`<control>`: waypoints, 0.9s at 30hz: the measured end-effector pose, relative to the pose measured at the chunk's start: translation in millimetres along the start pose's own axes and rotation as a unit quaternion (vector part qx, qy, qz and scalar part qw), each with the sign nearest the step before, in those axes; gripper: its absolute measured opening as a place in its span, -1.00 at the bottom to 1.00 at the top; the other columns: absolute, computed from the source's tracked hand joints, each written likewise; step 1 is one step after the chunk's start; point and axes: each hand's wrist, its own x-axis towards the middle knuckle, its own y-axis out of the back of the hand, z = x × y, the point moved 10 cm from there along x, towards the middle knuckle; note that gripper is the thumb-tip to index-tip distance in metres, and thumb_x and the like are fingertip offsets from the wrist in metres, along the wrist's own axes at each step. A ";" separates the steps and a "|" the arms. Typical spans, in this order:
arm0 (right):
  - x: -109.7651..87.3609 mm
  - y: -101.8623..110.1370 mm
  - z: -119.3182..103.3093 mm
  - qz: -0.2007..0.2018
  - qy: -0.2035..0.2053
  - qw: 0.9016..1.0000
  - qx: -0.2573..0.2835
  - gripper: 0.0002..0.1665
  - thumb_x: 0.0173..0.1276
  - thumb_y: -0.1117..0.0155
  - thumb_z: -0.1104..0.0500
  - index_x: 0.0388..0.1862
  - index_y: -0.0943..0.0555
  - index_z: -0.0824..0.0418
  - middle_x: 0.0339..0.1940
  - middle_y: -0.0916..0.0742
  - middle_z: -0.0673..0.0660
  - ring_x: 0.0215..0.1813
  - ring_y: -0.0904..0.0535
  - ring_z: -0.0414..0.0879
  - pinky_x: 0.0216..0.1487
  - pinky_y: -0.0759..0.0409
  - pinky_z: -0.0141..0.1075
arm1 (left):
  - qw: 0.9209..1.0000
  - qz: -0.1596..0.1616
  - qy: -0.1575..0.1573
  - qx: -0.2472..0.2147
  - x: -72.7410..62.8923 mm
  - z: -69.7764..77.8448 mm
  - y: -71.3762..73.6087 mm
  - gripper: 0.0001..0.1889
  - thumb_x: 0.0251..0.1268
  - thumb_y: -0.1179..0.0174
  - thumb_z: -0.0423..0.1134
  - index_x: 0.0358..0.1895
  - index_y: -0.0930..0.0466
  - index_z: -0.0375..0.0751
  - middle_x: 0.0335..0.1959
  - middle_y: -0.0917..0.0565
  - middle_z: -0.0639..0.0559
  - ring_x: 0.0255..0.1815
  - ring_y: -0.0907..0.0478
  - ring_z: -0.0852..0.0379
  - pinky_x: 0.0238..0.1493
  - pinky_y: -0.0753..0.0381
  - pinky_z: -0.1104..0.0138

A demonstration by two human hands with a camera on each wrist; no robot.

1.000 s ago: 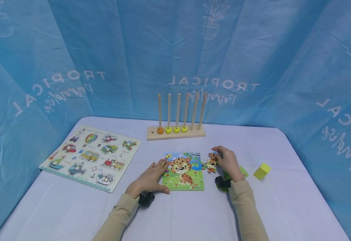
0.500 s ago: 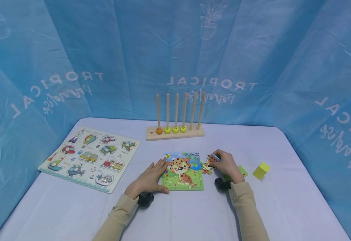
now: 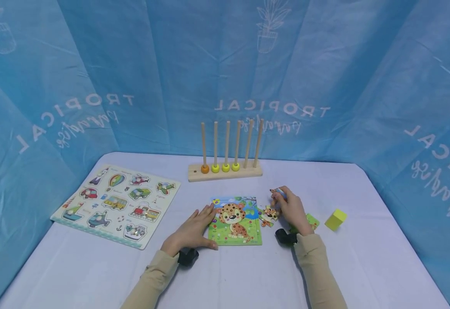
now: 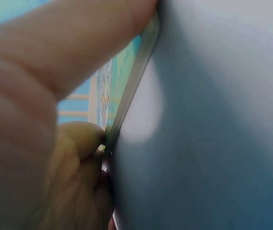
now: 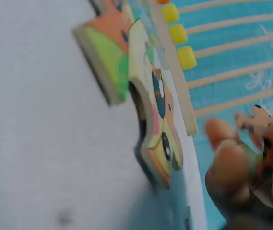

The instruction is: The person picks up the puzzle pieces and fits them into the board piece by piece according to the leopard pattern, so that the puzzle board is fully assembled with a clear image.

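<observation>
In the head view, my left hand rests with straightened fingers along the left edge of a leopard picture puzzle board. The left wrist view shows the thumb and fingertips against the board's edge. My right hand pinches a small blue-and-brown spotted jigsaw piece, raised above the table. Just below it lie puzzle pieces with part of a leopard's face, right beside the board. Green puzzle pieces lie partly hidden under the right wrist.
A wooden peg stand with orange and yellow beads stands behind the board. To the left lies a vehicle knob puzzle. A yellow-green block sits to the right, and a blue curtain hangs behind the table.
My right hand dipped left towards the face pieces with the spotted piece, then rose back up and away, leaving them on the table. My left hand stays in place.
</observation>
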 end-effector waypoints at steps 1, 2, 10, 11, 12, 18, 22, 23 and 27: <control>1.3 -1.6 -0.5 -0.006 -0.011 1.000 0.009 -0.69 0.58 0.09 0.01 0.08 -0.42 0.18 -0.42 -0.65 0.16 -0.54 -0.50 -0.11 -0.47 -0.48 -0.32 | 1.000 0.002 0.000 0.000 0.1 0.1 0.7 0.17 -0.07 -0.44 0.15 0.53 0.04 -0.31 0.59 0.08 -0.20 0.61 0.15 -0.13 0.61 0.18 -0.03; 2.5 -3.8 -0.9 -0.012 -0.021 1.000 0.018 -0.68 0.59 0.13 0.01 0.08 -0.38 0.20 -0.44 -0.62 0.16 -0.55 -0.46 -0.09 -0.49 -0.45 -0.31 | 1.000 0.002 0.001 0.000 0.2 -0.3 0.9 0.17 -0.07 -0.44 0.15 0.53 0.05 -0.30 0.59 0.09 -0.19 0.61 0.15 -0.13 0.61 0.18 -0.03; 8.4 -38.8 -26.5 -0.072 -0.004 0.996 0.054 -0.70 0.53 -0.04 0.05 0.05 -0.48 0.22 -0.45 -0.59 0.17 -0.61 -0.37 -0.13 -0.61 -0.36 -0.29 | 1.000 0.001 -0.003 0.003 1.0 -1.6 -0.7 0.18 -0.07 -0.44 0.17 0.54 0.05 -0.27 0.59 0.08 -0.18 0.62 0.14 -0.11 0.61 0.17 -0.03; 8.9 -43.2 -31.3 -0.073 0.005 0.996 0.056 -0.69 0.50 -0.09 0.04 0.06 -0.52 0.20 -0.42 -0.61 0.17 -0.59 -0.40 -0.12 -0.61 -0.38 -0.28 | 1.000 0.001 -0.003 0.002 0.9 -1.6 -0.4 0.18 -0.08 -0.44 0.16 0.54 0.04 -0.27 0.59 0.08 -0.17 0.62 0.14 -0.11 0.61 0.17 -0.03; 9.6 -47.8 -34.8 -0.074 0.012 0.995 0.058 -0.68 0.48 -0.13 0.04 0.08 -0.54 0.18 -0.39 -0.62 0.17 -0.58 -0.42 -0.12 -0.60 -0.40 -0.27 | 1.000 0.000 -0.003 0.002 0.8 -1.4 0.0 0.17 -0.08 -0.44 0.16 0.54 0.05 -0.26 0.60 0.08 -0.17 0.62 0.14 -0.11 0.61 0.18 -0.03; 12.3 -70.1 -51.5 -0.071 0.017 0.996 0.060 -0.66 0.36 -0.29 0.01 0.06 -0.59 0.08 -0.44 -0.66 0.11 -0.55 -0.44 -0.09 -0.60 -0.34 -0.27 | 1.000 -0.009 -0.002 0.007 0.3 -1.4 0.6 0.17 -0.06 -0.44 0.15 0.54 0.05 -0.28 0.60 0.09 -0.18 0.62 0.16 -0.13 0.61 0.17 -0.03; 11.8 -83.7 -62.5 -0.079 0.014 0.996 0.050 -0.66 0.32 -0.33 0.03 0.02 -0.59 0.10 -0.49 -0.69 0.07 -0.54 -0.48 -0.09 -0.57 -0.35 -0.28 | 1.000 -0.011 -0.001 0.006 0.0 -1.0 1.1 0.15 -0.04 -0.43 0.14 0.53 0.05 -0.31 0.60 0.10 -0.19 0.61 0.18 -0.15 0.61 0.14 -0.03; 11.3 -86.8 -65.1 -0.081 0.015 0.996 0.041 -0.67 0.31 -0.34 0.03 0.01 -0.60 0.10 -0.49 -0.69 0.07 -0.56 -0.48 -0.09 -0.57 -0.36 -0.28 | 1.000 -0.011 -0.002 0.003 -0.3 -0.5 1.5 0.15 -0.04 -0.43 0.13 0.53 0.04 -0.33 0.59 0.09 -0.20 0.61 0.18 -0.17 0.60 0.14 -0.04; 8.7 -96.2 -72.9 -0.080 0.025 0.996 -0.013 -0.66 0.28 -0.36 -0.03 -0.05 -0.61 0.09 -0.50 -0.68 0.03 -0.60 -0.52 -0.13 -0.60 -0.45 -0.29 | 1.000 -0.013 0.000 0.002 -1.8 0.6 2.3 0.14 -0.03 -0.44 0.12 0.51 0.02 -0.37 0.59 0.09 -0.23 0.61 0.17 -0.18 0.60 0.11 -0.05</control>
